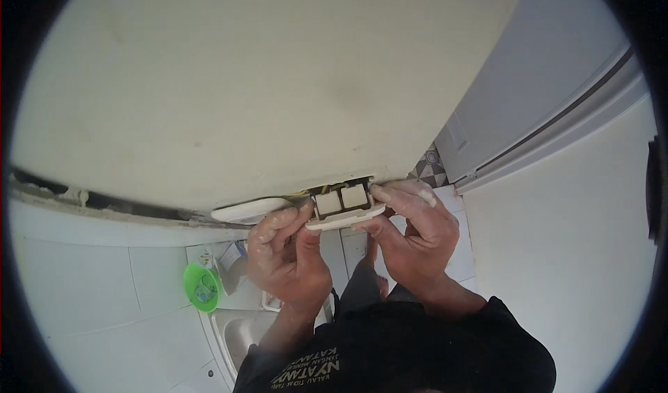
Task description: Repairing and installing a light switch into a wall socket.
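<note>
Both hands hold a white wall switch unit (343,219) at an opening in the cream wall. Two square white blocks show on its back or top side, set in a dark frame. My left hand (289,254) pinches the unit's left end between thumb and fingers. At the other end, my right hand (415,229) grips it the same way, with pale dust on the fingers. Yellow and dark wires (323,190) show in the gap between unit and wall. Just left of it, a second white plate (250,210) sits on the wall, partly behind my left fingers.
The cream wall (278,80) rises ahead, with a long dark groove (104,201) cut along it at left. Below left are a green bowl (191,286) and a metal sink (240,330). A grey door (515,93) stands at the right, beside a white wall (570,240).
</note>
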Demonstrator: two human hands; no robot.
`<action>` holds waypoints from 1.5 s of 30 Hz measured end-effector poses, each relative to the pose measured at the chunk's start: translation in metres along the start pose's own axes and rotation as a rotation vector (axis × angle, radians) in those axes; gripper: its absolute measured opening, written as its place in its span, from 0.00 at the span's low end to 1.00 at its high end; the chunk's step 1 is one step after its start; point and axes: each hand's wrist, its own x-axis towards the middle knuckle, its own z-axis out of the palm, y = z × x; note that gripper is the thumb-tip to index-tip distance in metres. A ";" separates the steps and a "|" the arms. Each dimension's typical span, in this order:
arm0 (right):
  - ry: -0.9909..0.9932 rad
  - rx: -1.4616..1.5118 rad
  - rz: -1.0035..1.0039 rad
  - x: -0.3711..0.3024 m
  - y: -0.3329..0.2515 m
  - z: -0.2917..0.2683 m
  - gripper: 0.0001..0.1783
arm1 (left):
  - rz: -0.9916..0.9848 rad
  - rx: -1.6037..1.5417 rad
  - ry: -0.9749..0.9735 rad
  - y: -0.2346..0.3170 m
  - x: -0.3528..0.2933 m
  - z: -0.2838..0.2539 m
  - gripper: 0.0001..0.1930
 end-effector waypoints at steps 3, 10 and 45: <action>-0.046 -0.025 0.003 -0.003 -0.001 0.001 0.20 | -0.058 0.057 0.035 0.005 0.000 -0.002 0.16; -0.013 0.020 0.003 -0.007 0.006 0.001 0.20 | -0.041 0.051 0.045 0.006 -0.002 0.003 0.15; 0.006 0.105 0.059 -0.010 -0.003 0.008 0.21 | 0.041 0.311 -0.151 0.026 0.019 -0.011 0.13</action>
